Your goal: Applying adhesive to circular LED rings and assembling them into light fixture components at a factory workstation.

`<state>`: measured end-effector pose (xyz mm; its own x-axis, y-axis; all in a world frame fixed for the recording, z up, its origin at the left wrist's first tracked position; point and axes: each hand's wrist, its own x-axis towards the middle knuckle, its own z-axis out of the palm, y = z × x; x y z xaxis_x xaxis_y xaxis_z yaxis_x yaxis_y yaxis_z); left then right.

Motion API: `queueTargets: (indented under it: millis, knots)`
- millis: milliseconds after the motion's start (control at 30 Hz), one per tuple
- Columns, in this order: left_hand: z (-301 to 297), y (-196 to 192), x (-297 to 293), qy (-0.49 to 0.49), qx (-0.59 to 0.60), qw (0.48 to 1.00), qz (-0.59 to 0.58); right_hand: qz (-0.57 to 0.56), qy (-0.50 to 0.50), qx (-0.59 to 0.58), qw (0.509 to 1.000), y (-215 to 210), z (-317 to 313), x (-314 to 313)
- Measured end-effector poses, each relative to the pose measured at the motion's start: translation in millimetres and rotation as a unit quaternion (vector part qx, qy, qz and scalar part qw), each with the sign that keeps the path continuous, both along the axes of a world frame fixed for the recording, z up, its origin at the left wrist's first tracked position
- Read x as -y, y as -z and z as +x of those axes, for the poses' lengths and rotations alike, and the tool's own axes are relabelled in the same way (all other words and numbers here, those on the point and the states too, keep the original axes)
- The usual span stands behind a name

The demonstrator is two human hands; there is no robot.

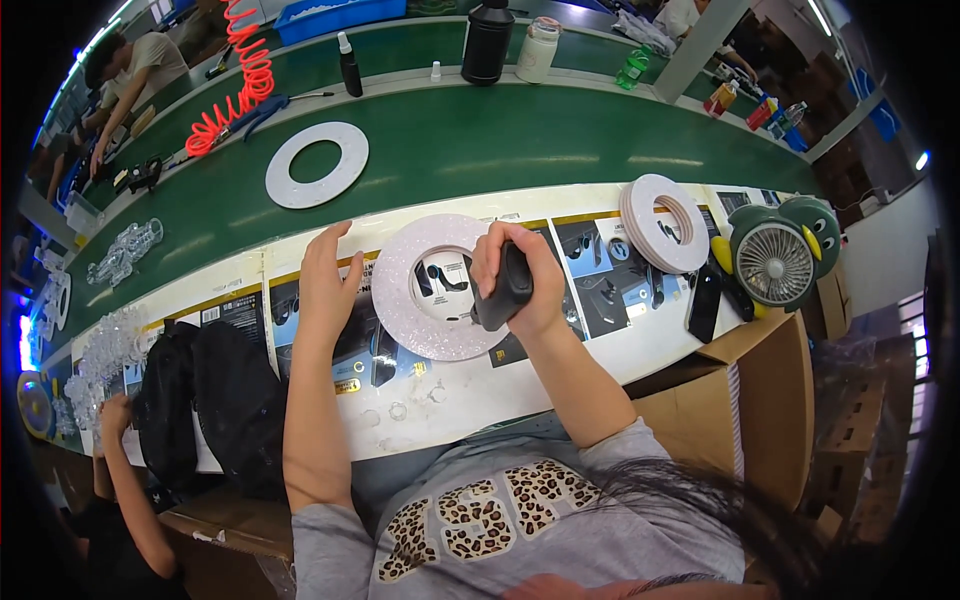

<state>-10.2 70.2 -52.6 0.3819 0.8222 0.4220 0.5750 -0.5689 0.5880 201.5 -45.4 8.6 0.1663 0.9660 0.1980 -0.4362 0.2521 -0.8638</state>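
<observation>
A white speckled flat ring [405, 300] lies on the printed sheets covering the near worktop. Over its right side, my right hand [530, 280] grips a thick black bottle-like object [506, 288], held tilted. Its lower end is partly hidden, so I cannot tell whether it touches the ring. My left hand [328, 280] is just left of the ring with fingers extended and thumb apart, holding nothing. A stack of similar rings [640, 225] stands to the right. Another single ring [350, 170] rests on the green belt at the back.
At right are a small green fan [775, 262] and a dark phone [704, 303]. Black cloth [235, 400] and clear plastic parts [105, 350] lie left, where another person's hand [115, 415] reaches in. Bottles [487, 45] line the back ledge near a red coiled hose [250, 75].
</observation>
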Motion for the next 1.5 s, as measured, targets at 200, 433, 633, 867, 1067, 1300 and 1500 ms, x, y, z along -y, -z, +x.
queueTargets:
  millis: [200,433,633,867,1067,1300,1500]
  knots:
    - [-2,1,-1,0.003,0.000,1.000,0.002,-0.008,-0.009,-0.007,1.000,-10,-6,1]
    - [-2,1,-1,0.007,0.007,1.000,0.003,-0.003,-0.022,0.002,1.000,-6,-20,-6]
    - [-2,0,0,0.008,0.005,1.000,0.004,-0.003,-0.032,0.008,0.999,-3,-23,-9]
    - [0,1,0,0.010,0.013,1.000,0.002,-0.005,-0.036,0.010,0.999,0,-21,-9]
    - [0,-1,1,0.003,0.007,1.000,0.005,-0.014,-0.031,-0.003,0.999,-2,-21,-11]
    - [-2,2,-1,0.007,0.008,1.000,0.007,-0.006,-0.034,-0.009,0.999,-13,-18,-3]
    - [-1,0,-1,0.018,0.013,1.000,0.007,0.000,-0.068,-0.007,0.998,-7,-19,12]
